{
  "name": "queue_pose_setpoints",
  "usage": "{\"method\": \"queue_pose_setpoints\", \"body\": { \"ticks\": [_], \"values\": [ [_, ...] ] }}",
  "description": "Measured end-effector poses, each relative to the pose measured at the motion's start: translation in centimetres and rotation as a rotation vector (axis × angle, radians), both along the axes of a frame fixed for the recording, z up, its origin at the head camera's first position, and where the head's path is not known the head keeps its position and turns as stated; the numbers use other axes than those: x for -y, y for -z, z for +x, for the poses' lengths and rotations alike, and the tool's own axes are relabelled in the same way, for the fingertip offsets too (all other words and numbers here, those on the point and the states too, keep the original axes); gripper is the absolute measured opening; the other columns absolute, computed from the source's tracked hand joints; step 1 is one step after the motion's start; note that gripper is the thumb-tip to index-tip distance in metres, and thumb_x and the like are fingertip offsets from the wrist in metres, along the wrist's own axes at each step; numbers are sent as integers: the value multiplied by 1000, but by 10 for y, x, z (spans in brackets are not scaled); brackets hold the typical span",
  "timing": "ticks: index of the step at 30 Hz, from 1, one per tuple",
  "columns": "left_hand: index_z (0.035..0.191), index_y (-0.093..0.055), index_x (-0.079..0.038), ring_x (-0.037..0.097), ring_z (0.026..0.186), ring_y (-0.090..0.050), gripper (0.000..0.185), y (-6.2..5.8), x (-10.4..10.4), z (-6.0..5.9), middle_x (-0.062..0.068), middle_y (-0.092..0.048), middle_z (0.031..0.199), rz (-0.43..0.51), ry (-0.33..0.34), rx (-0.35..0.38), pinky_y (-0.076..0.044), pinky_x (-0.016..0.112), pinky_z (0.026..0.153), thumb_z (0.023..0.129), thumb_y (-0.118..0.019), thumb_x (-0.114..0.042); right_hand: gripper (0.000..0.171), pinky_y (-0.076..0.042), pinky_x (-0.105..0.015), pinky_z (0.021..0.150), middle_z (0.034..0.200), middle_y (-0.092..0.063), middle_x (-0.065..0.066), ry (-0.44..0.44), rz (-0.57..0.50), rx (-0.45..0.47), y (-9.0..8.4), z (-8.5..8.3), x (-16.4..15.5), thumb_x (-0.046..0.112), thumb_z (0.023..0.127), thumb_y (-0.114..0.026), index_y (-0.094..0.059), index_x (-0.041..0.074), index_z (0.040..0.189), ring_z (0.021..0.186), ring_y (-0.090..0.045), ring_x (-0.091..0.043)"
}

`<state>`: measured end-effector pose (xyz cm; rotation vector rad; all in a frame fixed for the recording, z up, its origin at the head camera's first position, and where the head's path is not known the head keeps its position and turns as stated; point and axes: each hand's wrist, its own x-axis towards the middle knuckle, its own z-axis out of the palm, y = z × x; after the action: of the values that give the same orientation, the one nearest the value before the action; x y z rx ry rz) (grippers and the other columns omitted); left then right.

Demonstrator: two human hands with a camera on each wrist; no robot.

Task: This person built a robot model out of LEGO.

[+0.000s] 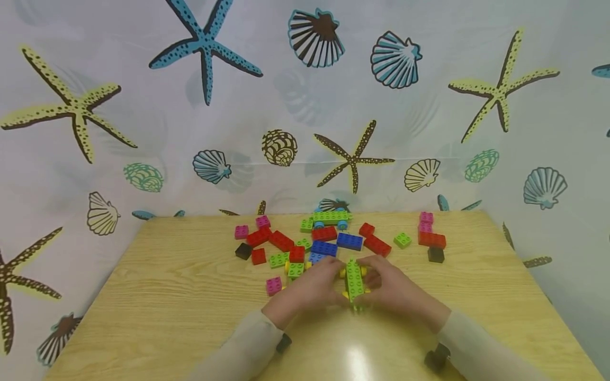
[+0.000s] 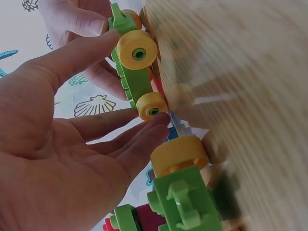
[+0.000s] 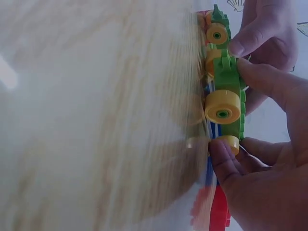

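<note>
A green brick car (image 1: 355, 280) with yellow wheels stands on the wooden table (image 1: 167, 296), held between both hands. My left hand (image 1: 314, 288) is on its left side. Its thumb lies against a large yellow wheel (image 2: 137, 50) and its fingertips (image 2: 144, 132) against a small wheel (image 2: 152, 106). My right hand (image 1: 393, 290) grips the right side. The right thumb (image 3: 269, 82) presses the green body (image 3: 229, 82), and a finger is under the small wheel (image 3: 229, 142).
Loose red, blue, green, pink and black bricks (image 1: 329, 241) lie just behind the hands. A second green piece with yellow wheels (image 2: 185, 199) sits by the left hand. A green car with blue wheels (image 1: 331, 217) stands at the back. A patterned curtain (image 1: 305, 106) surrounds the table.
</note>
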<state>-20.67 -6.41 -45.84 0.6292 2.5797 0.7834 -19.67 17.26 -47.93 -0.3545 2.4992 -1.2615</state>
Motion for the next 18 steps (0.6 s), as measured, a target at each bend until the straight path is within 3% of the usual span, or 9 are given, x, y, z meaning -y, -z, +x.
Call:
{"method": "queue_pose_setpoints", "body": {
  "ticks": [7, 18],
  "values": [
    [162, -57, -5, 36, 155, -54, 83, -2, -1, 3, 15, -58, 166, -17, -13, 18, -47, 56, 131, 93, -93, -34, 89, -45, -64, 130, 166, -56, -10, -29, 49, -48, 4, 0, -1, 40, 87, -98, -56, 13, 161, 153, -57, -38],
    [161, -57, -4, 37, 157, -53, 83, 0, 1, 2, 15, -57, 167, 15, -18, 11, -46, 56, 132, 93, -93, -35, 90, -44, -65, 131, 166, -55, -8, -12, 69, -62, 5, 0, 0, 43, 88, -97, -56, 14, 162, 154, -56, -37]
  ]
}}
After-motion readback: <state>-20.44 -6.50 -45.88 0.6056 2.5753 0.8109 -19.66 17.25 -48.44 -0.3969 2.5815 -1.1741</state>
